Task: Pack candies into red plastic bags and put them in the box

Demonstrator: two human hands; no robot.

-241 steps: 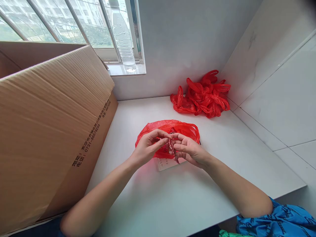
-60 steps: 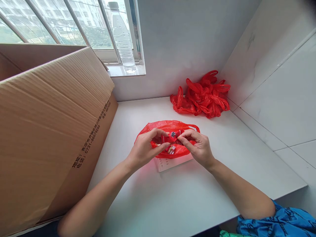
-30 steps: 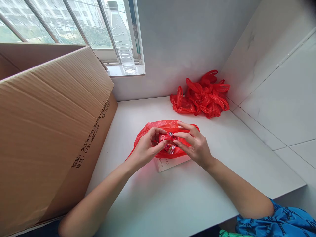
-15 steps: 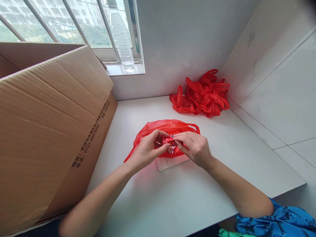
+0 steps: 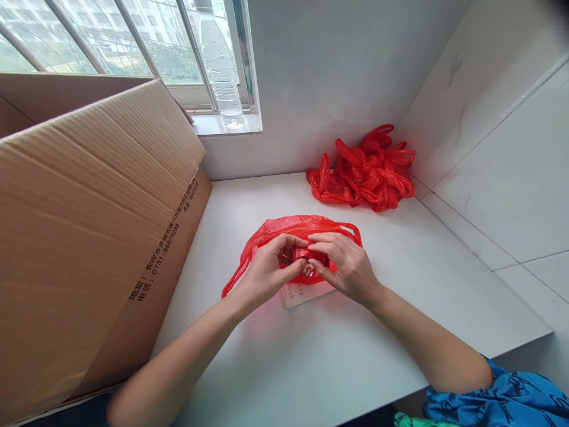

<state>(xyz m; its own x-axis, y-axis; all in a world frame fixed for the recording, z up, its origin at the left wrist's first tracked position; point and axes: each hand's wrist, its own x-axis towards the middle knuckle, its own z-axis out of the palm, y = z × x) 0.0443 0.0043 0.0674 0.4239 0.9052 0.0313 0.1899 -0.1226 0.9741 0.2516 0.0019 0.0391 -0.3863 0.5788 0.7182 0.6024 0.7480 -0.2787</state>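
Between my two hands is a small shiny red packet (image 5: pixel 302 253); its exact kind is hard to make out. The thumb and fingers of my left hand (image 5: pixel 271 265) grip its left side. My right hand (image 5: pixel 349 261) curves around its right side, with the thumb below and the fingers above. Under and behind both hands a red plastic bag (image 5: pixel 296 225) lies spread out, with other small shiny pieces partly visible in it. A white booklet or card (image 5: pixel 306 292) with dark handwriting-like marks sticks out from beneath the bag on the near side.
On the left stands a large open cardboard box (image 5: pixel 102 207) with printed characters. A pile of red plastic bags (image 5: pixel 364 172) sits at the back against the wall. A clear water bottle (image 5: pixel 224 77) stands on the windowsill. The white tabletop (image 5: pixel 267 367) ends at a front edge.
The fingers of my right hand have gone from a pinch at the packet's top edge to a wider hold around its right side. My left hand has barely moved.
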